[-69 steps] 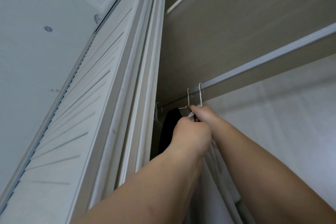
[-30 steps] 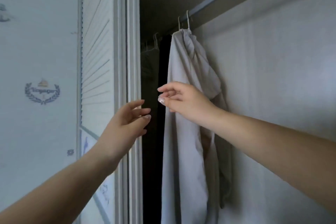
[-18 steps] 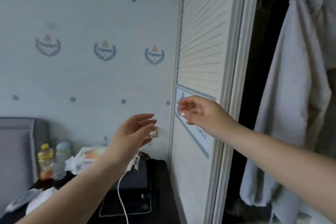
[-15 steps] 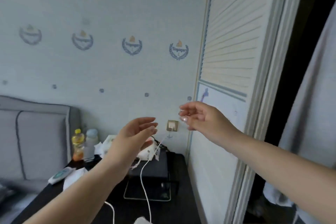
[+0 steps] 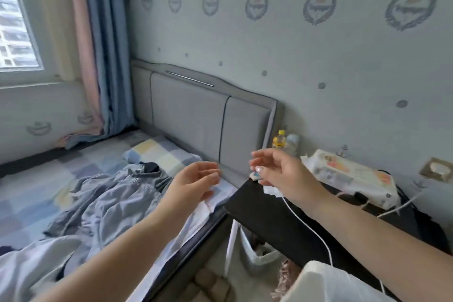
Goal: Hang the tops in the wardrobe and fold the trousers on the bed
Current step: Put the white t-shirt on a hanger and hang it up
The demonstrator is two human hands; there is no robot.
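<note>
Both hands hang in mid-air holding nothing — the left hand [image 5: 193, 182] and right hand [image 5: 282, 174] with fingers loosely spread. Crumpled grey trousers [image 5: 110, 198] lie on the bed [image 5: 29, 193] at nine o'clock of the left hand — the black bench [image 5: 269, 218] at five o'clock.

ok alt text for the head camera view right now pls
Two empty hands, left hand and right hand, reach forward with relaxed fingers over a bed strewn with crumpled grey clothes. A dark bedside table to the right holds bottles, a wipes pack and a white cable.
</note>
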